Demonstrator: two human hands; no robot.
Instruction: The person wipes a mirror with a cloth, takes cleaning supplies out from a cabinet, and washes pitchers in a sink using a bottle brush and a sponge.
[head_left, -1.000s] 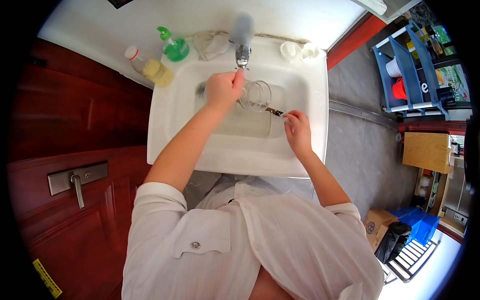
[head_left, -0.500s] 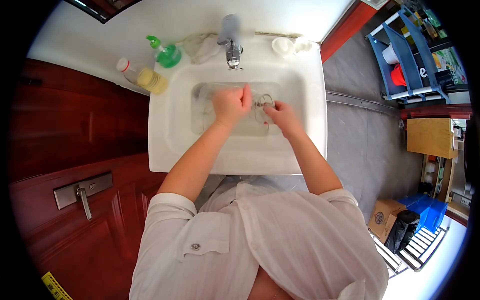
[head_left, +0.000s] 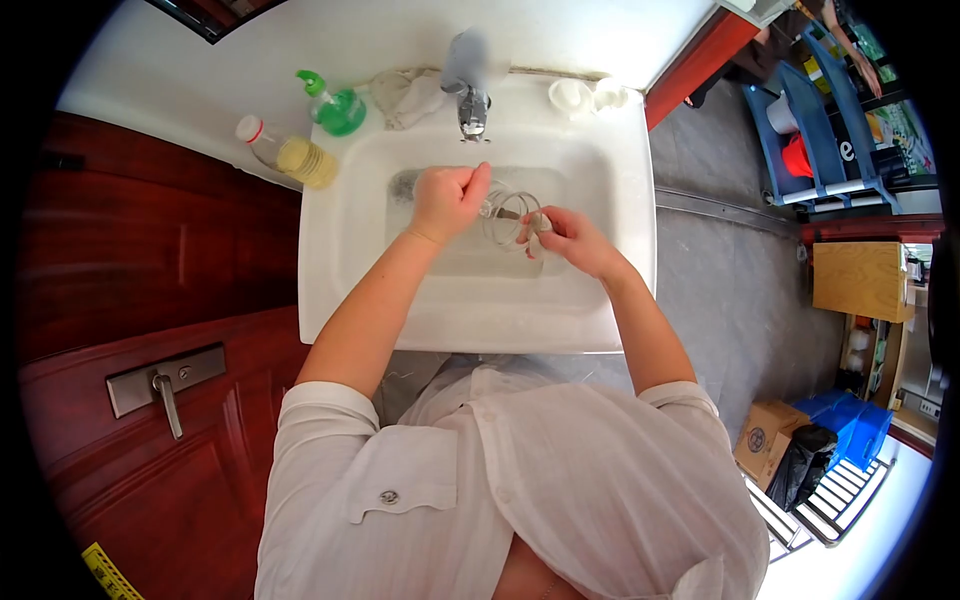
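Observation:
A clear, round-rimmed glass vessel is in front of me over the white sink. My right hand grips its right side with thumb and fingers; its exact kind is hard to make out. My left hand is closed in a fist with the thumb up, just left of the vessel's rim. Something small and shiny lies between that fist and the rim, but what the fist holds is hidden. Shallow water covers the bottom of the basin below both hands.
Behind the basin stands a faucet. A green pump bottle, a bottle of yellowish liquid, a cloth and small white dishes line the sink's edge. A red door is left; a blue cart and part of a person are right.
My right hand has turned and moved slightly right and down, tilting the glass vessel so its round rim shows. My left hand has shifted a little left. A person has appeared near the cart.

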